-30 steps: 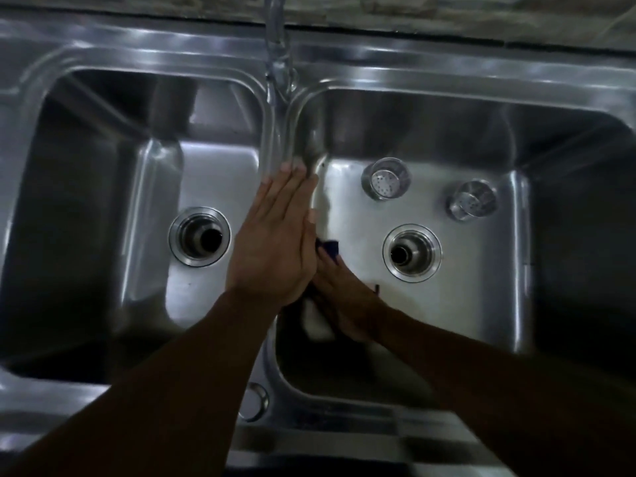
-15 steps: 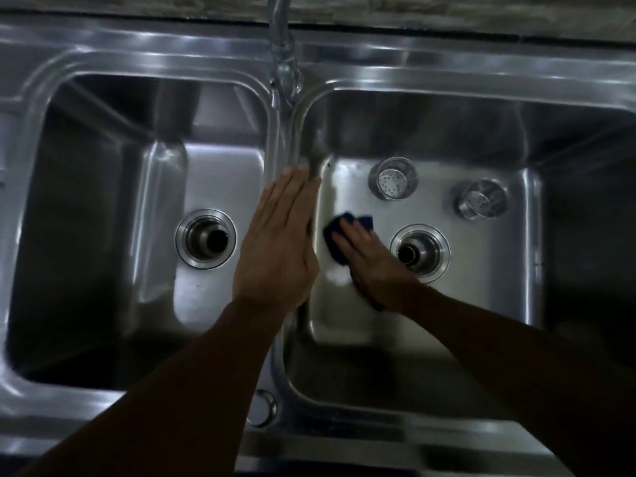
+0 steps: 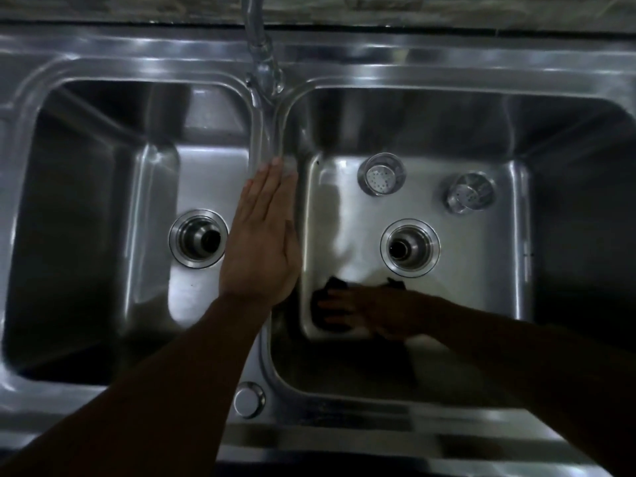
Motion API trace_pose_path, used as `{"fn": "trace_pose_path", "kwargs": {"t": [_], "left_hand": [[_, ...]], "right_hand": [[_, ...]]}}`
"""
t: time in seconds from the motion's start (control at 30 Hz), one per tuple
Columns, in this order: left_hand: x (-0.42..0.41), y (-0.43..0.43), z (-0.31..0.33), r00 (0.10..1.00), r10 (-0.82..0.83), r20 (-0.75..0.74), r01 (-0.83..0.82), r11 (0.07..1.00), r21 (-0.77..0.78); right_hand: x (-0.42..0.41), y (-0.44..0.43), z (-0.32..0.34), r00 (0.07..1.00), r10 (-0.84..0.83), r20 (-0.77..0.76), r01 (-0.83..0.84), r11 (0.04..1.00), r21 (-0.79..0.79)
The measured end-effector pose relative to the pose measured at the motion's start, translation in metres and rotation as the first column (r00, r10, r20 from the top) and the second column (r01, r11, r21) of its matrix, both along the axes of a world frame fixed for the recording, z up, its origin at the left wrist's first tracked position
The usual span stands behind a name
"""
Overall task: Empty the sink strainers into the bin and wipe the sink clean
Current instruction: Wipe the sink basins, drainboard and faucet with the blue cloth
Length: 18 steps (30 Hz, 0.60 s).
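In the right bowl of the sink (image 3: 413, 60), near its front left corner, the right hand (image 3: 371, 311) presses down on a dark cloth (image 3: 336, 284). Its fingers (image 3: 330, 304) look stretched out flat over the cloth, a little apart, but the hand is blurry, so I cannot see more than that. The cloth lies on the shiny floor of the bowl, and bits of it stick out behind the hand. The left hand (image 3: 260, 249) lies flat on the wall (image 3: 266, 139) between the two bowls, with its fingers straight and close together, pointing to the back edge. It holds nothing. Two small metal strainers sit on the floor of the right bowl near its back edge. The left strainer (image 3: 381, 174) stands up, and you can see its little holes. The right strainer (image 3: 470, 192) is tipped to one side. Both are out of the drains. The right drain (image 3: 409, 247) is open, between the strainers and the cloth. The left drain (image 3: 198, 238) is open too, just beside the left hand. The tap (image 3: 263, 63) stands at the back edge, above the wall between the bowls. A round metal cap (image 3: 249, 399) sits on the front edge.
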<state>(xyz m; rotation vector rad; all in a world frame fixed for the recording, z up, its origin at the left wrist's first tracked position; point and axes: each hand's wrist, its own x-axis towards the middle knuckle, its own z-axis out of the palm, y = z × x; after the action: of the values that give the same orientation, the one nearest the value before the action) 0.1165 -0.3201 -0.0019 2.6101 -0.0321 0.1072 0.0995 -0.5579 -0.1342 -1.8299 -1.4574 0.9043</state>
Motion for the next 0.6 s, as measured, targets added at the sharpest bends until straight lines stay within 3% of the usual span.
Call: {"fn": "trace_pose_path", "kwargs": {"t": [0.03, 0.1, 0.17, 0.27, 0.37, 0.47, 0.53, 0.6], "left_hand": [[0.001, 0.000, 0.000, 1.000, -0.006, 0.002, 0.006, 1.000, 0.000], [0.001, 0.001, -0.001, 1.000, -0.006, 0.000, 0.006, 1.000, 0.005], [0.000, 0.002, -0.002, 1.000, -0.003, -0.020, 0.003, 1.000, 0.019], [0.000, 0.002, -0.002, 0.999, -0.012, -0.034, 0.012, 1.000, 0.017], [-0.001, 0.002, -0.003, 1.000, -0.013, -0.021, 0.014, 0.999, 0.034], [-0.002, 0.003, -0.002, 1.000, -0.002, -0.008, 0.002, 0.999, 0.034], [-0.003, 0.001, 0.002, 1.000, -0.013, 0.014, 0.012, 1.000, 0.023], [-0.004, 0.000, 0.000, 0.999, -0.009, 0.033, 0.008, 0.999, 0.031]], "right_hand": [[0.017, 0.007, -0.003, 0.983, -0.180, 0.023, 0.180, 0.983, -0.022], [0.055, 0.031, -0.010, 0.929, -0.219, 0.297, 0.269, 0.953, -0.137], [0.087, 0.054, -0.011, 0.864, -0.411, 0.293, 0.448, 0.891, -0.074], [0.055, 0.084, -0.009, 0.811, -0.541, 0.224, 0.577, 0.803, -0.150], [-0.009, 0.071, -0.012, 0.829, -0.555, 0.069, 0.559, 0.813, -0.165], [-0.034, 0.052, 0.010, 0.922, -0.357, -0.150, 0.317, 0.918, -0.237], [-0.033, 0.030, 0.022, 0.820, -0.484, -0.306, 0.409, 0.869, -0.280], [-0.023, -0.016, 0.038, 0.884, -0.359, -0.300, 0.292, 0.925, -0.244]]}}
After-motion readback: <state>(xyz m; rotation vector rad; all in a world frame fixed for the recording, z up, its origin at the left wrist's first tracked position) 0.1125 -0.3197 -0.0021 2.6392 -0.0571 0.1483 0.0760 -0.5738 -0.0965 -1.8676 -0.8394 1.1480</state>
